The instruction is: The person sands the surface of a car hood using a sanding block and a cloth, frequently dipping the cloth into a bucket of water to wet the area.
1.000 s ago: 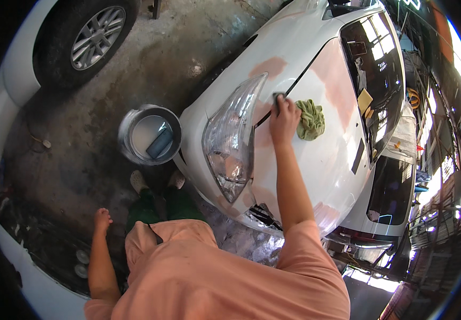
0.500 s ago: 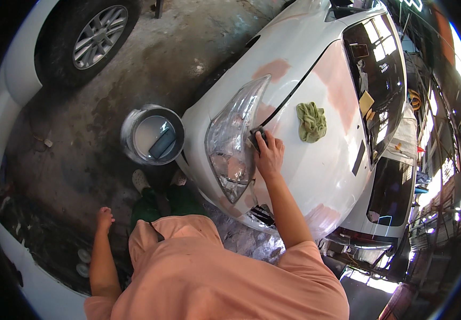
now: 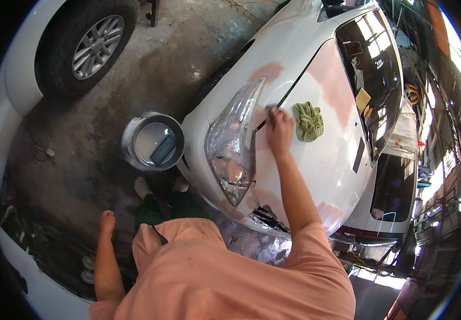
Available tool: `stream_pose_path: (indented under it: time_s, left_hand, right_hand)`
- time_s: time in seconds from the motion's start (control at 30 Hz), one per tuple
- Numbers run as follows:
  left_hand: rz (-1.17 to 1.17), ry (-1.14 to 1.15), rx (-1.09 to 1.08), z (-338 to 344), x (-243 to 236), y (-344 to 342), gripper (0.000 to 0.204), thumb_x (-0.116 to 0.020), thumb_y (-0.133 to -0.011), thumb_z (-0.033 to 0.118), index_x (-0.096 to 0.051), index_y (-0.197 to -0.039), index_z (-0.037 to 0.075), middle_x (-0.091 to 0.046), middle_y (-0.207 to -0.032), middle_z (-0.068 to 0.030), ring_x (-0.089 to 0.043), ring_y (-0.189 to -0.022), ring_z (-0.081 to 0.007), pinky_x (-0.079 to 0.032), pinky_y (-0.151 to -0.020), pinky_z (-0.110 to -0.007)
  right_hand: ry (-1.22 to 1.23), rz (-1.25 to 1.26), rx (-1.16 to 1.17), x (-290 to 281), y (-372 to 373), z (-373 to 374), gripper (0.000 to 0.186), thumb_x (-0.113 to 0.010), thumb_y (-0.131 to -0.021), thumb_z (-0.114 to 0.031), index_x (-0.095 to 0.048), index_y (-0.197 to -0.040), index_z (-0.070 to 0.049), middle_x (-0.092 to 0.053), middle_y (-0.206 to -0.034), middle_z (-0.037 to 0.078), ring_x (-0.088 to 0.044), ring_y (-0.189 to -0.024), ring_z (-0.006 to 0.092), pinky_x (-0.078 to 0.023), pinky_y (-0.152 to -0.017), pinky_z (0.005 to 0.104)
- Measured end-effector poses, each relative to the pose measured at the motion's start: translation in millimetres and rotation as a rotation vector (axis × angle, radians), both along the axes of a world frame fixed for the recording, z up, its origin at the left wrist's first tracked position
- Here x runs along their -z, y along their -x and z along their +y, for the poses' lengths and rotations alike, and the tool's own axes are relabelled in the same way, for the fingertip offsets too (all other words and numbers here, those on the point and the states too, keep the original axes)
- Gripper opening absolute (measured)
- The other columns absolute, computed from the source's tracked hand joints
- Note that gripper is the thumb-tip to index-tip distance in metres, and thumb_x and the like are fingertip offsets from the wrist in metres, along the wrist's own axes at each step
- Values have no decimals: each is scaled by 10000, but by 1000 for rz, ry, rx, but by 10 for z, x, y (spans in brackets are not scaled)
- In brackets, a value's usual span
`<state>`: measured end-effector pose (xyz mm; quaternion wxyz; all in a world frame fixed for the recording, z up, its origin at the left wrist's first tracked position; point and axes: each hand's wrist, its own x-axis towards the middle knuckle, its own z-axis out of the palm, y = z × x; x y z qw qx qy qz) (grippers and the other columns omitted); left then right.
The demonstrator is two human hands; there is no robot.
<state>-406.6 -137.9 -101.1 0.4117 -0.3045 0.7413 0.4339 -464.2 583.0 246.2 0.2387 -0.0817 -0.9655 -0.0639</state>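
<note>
My right hand (image 3: pixel 280 129) is closed on a small dark sanding pad (image 3: pixel 271 111), pressed on the white car's hood (image 3: pixel 316 165) beside the dark gap between hood and fender. Blur softens the fingers, and the hand covers much of the pad. A crumpled green cloth (image 3: pixel 309 121) lies on the hood just right of that hand. The clear headlight (image 3: pixel 233 144) is to its left. Pinkish patches (image 3: pixel 332 88) mark the white paint. My left hand (image 3: pixel 107 221) hangs low at my left side, its fingers curled with nothing seen in them, away from the car.
A bucket (image 3: pixel 178 154) of cloudy water, with a dark grey block (image 3: pixel 163 149) in it, stands on the wet floor near the front corner. Another white vehicle's wheel (image 3: pixel 98 48) is at the upper left. A further vehicle (image 3: pixel 390 186) stands at the right.
My right hand has moved up and to the right with the pad, from beside the headlight to nearer the green cloth. My left hand stays low at my side.
</note>
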Motion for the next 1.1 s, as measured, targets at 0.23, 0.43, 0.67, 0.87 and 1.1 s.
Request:
stream_pose_path:
  time_s: [0.23,0.43,0.67,0.87,1.1]
  left_hand:
    - [286,298,350,219,-341,62,506,-656,-1039,381,-657,-1349,-19,-688,-1298,-222,-653,-1200,-369,-499,-1056,-470]
    - [763,154,580,1759,-1092,444,758,-631,-1039,467,-469,-1521,-95,-411,-1601,-362,-338,-1523,-510,-267,-1264,-566]
    - [1176,-554,850,5066,-2763,607,867,-486,-1087,537,-281,-1616,-119,-212,-1704,-362,-151,-1613,-490,-112,-1324,-530]
    - [1495,-327,943,7024,-3320,1177,915,-300,-1105,649,-228,-1662,-74,-154,-1759,-278,-90,-1651,-401,-80,-1341,-497]
    - [1586,6,897,7250,-3101,993,871,-286,-1115,626,-241,-1671,-44,-217,-1762,-216,-166,-1649,-334,-105,-1344,-491]
  right_hand:
    - [-55,-78,103,312,-339,-513,448,-725,-893,-128,-683,-1338,-159,-641,-1312,123,-607,-1102,377,-487,-972,494]
    - [258,-178,158,197,-1811,-1533,623,-797,-811,-115,-660,-1416,-158,-604,-1434,126,-575,-1195,384,-464,-1033,505]
    - [425,35,546,131,-3633,-1855,544,-820,-821,-98,-694,-1351,-99,-632,-1351,186,-582,-1197,427,-466,-1027,532]
    - [572,-132,934,1126,-5652,-2299,498,-816,-820,-125,-694,-1303,-101,-643,-1292,200,-594,-1143,446,-488,-987,553]
    - [795,-527,1196,1614,-7430,-2511,516,-834,-790,-241,-696,-1257,-71,-690,-1227,216,-646,-1121,450,-517,-978,561]
